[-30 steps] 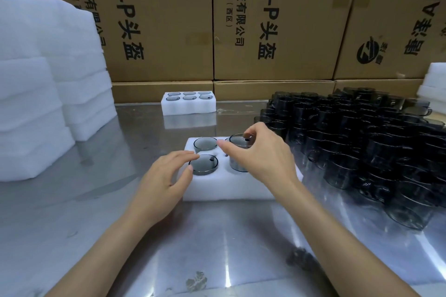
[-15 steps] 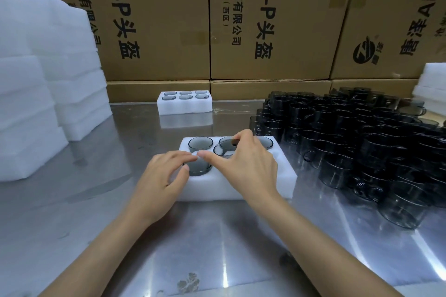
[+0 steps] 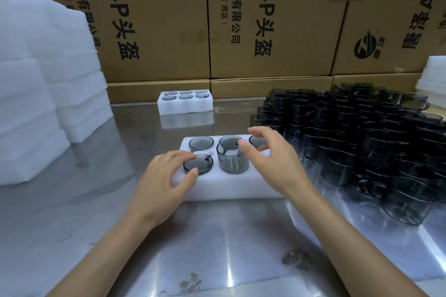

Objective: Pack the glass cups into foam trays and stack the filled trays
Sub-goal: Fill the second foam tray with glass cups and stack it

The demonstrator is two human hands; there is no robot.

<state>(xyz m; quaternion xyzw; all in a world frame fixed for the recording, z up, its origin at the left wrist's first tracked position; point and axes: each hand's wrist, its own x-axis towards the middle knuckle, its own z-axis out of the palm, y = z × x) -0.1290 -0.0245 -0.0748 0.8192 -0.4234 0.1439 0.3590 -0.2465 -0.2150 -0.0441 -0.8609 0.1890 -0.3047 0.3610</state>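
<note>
A white foam tray (image 3: 231,187) lies on the steel table in front of me. Smoky glass cups sit in its holes. The front-left cup (image 3: 198,164) is nearly flush; my left hand (image 3: 164,183) rests on the tray with fingertips on that cup's rim. The front-middle cup (image 3: 232,158) stands tall, only partly sunk into its hole. My right hand (image 3: 272,159) hovers just right of it, fingers spread and apart from the glass. Back-row cups (image 3: 201,143) are seated; the back-right one is partly hidden by my right hand.
A large crowd of loose dark glass cups (image 3: 362,137) fills the table's right side. A filled foam tray (image 3: 185,102) stands at the back centre. Stacks of foam trays (image 3: 48,84) rise at the left; more foam (image 3: 434,75) at far right. Cardboard boxes (image 3: 265,19) wall the back.
My right hand has let go of the front-middle cup and drawn back to the right, fingers spread. My left hand stays on the front-left cup.
</note>
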